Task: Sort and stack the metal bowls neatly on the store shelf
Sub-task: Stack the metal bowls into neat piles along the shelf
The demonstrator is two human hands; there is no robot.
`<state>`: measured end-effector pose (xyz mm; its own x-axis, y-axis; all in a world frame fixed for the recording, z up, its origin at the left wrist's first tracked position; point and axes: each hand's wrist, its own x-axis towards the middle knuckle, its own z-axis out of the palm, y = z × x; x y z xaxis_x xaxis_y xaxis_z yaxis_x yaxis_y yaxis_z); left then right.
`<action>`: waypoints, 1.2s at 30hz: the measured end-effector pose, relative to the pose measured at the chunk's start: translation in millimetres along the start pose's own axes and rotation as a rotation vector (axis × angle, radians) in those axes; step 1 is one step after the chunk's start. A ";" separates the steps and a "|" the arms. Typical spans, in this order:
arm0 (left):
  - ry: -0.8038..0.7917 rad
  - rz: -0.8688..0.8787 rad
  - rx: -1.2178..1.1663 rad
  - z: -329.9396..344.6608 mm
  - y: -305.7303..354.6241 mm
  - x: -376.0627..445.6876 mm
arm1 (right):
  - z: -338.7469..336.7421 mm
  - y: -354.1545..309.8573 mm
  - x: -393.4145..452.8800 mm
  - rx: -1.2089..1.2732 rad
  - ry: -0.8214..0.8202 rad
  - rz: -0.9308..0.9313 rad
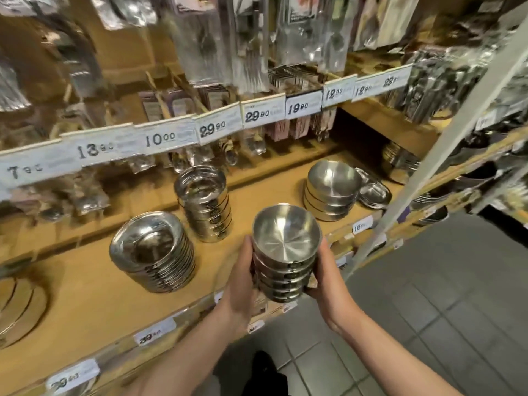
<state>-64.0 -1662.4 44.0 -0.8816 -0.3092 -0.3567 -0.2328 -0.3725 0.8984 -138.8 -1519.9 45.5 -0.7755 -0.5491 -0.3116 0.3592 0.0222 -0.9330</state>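
I hold a stack of several small brushed-metal bowls [285, 252] between both hands, just in front of the wooden shelf's front edge [183, 312]. My left hand [238, 284] presses the stack's left side and my right hand [325, 270] its right side. On the shelf stand three other stacks: wide shiny bowls [151, 250] at the left, a taller stack of shiny bowls [204, 204] behind it, and matching brushed bowls [331, 190] at the right.
Oval metal dishes [374, 192] lie right of the brushed stack. A round metal rack [17, 310] sits at the far left. Price tags [160, 138] and hanging packaged cutlery run above. A grey upright post [428, 161] crosses the right side. Grey tiled floor [428, 310] is below.
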 end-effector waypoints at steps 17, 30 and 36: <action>0.282 0.164 -0.143 -23.6 18.7 242.6 | -22.3 -9.7 279.1 0.094 -0.153 -0.081; 0.477 0.115 -0.126 -0.5 29.9 246.0 | -34.4 -14.7 296.5 0.029 -0.249 -0.051; 0.606 0.030 -0.178 16.8 12.4 211.5 | -51.8 -10.7 253.8 -0.025 -0.190 0.092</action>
<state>-260.3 -1717.7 -16.0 -0.4853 -0.7430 -0.4609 -0.0941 -0.4797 0.8724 -366.4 -1616.2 -33.0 -0.6274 -0.6916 -0.3579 0.4091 0.0983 -0.9072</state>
